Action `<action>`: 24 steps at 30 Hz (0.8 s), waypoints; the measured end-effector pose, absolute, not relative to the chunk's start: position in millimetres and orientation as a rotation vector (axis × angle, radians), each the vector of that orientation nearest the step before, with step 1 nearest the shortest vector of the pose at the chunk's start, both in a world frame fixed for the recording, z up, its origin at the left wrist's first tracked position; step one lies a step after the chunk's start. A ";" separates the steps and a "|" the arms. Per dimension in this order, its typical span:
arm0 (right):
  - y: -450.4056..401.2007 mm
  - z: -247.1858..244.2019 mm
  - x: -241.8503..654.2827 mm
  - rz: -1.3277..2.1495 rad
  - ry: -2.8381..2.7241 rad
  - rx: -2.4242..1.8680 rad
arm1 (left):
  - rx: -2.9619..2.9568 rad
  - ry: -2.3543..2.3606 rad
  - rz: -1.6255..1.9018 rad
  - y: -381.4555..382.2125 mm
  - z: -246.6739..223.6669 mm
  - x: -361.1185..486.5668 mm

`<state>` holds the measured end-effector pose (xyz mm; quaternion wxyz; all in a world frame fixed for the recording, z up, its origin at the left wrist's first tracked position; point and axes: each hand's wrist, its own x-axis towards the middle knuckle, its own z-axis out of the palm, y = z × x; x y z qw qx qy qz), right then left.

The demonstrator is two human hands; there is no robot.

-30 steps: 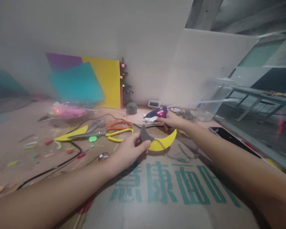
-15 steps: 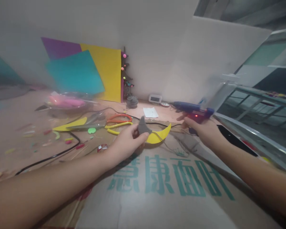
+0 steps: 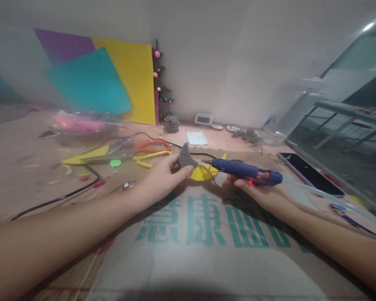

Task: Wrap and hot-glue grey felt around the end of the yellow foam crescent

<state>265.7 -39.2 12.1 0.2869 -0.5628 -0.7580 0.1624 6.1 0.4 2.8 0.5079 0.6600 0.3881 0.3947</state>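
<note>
Between the thumb and fingers of my left hand (image 3: pixel 164 173) is a grey crescent piece (image 3: pixel 186 156). A yellow crescent (image 3: pixel 201 173) lies against it on the right, with a thin wire or strand across it. My right hand (image 3: pixel 246 187) is wrapped round a blue glue gun (image 3: pixel 238 168) with a small red light. The gun's nozzle points left, over the yellow crescent and close to the grey piece. Whether the nozzle touches either piece, I cannot tell.
Scissors with yellow and orange handles (image 3: pixel 153 154) lie left of my left hand. A phone (image 3: pixel 310 173) is at the right, near a clear bottle (image 3: pixel 277 121). Printed cardboard (image 3: pixel 188 259) lies under my hands. Coloured sheets (image 3: pixel 90 85) lean on the wall.
My right hand has brought the glue gun left and down, from the back right to over the yellow crescent. My left hand still holds the grey piece. The view has shifted slightly.
</note>
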 end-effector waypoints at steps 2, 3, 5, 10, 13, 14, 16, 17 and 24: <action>-37.9 11.4 266.0 0.391 -1.999 -1.544 | 1.597 0.933 0.952 -0.2 3.7 6.1; -37.4 11.8 265.6 0.387 -1.991 -1.559 | 1.601 0.937 0.951 -0.5 3.8 6.0; -36.8 13.6 264.3 0.381 -1.985 -1.556 | 1.605 0.946 0.951 -0.7 3.7 5.8; -37.7 16.6 261.2 0.421 -2.002 -1.504 | 1.596 0.960 0.946 -0.5 3.7 5.9; -37.4 15.0 261.3 0.412 -2.020 -1.505 | 1.590 0.958 0.937 0.1 4.4 6.4; -37.2 14.3 261.4 0.405 -2.022 -1.500 | 1.592 0.958 0.938 0.2 4.7 6.6; -36.7 13.3 260.9 0.408 -1.998 -1.496 | 1.596 0.959 0.931 0.2 5.3 6.6; -36.6 13.1 260.5 0.411 -1.981 -1.494 | 1.597 0.963 0.925 0.0 5.5 6.6; -35.2 13.3 258.5 0.357 -1.957 -1.518 | 1.590 0.969 0.902 -1.5 6.4 6.4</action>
